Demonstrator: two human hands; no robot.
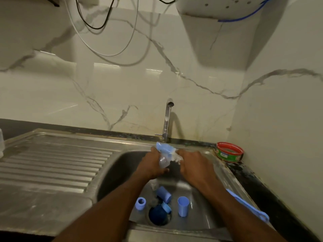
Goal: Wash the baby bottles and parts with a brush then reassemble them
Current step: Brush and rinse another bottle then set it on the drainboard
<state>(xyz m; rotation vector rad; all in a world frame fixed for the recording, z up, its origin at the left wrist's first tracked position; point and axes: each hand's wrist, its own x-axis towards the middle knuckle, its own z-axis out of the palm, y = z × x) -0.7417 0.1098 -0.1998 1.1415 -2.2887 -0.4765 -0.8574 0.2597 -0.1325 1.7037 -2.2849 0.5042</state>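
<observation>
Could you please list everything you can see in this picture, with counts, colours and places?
Bottle part: one, clear with blue collar, held over the sink.
Brush: one, white bristles, against the held part.
Blue parts: four loose in the basin; one upright cup, one ring.
Sink: one, steel, ribbed drainboard at left.
Tap: one, chrome, behind the basin.
Tub: one, red and green, back right corner.
Blue tool: one, on the right rim.
Cables: several, on the wall.
Left hand: grips the part.
Right hand: grips the brush.
</observation>
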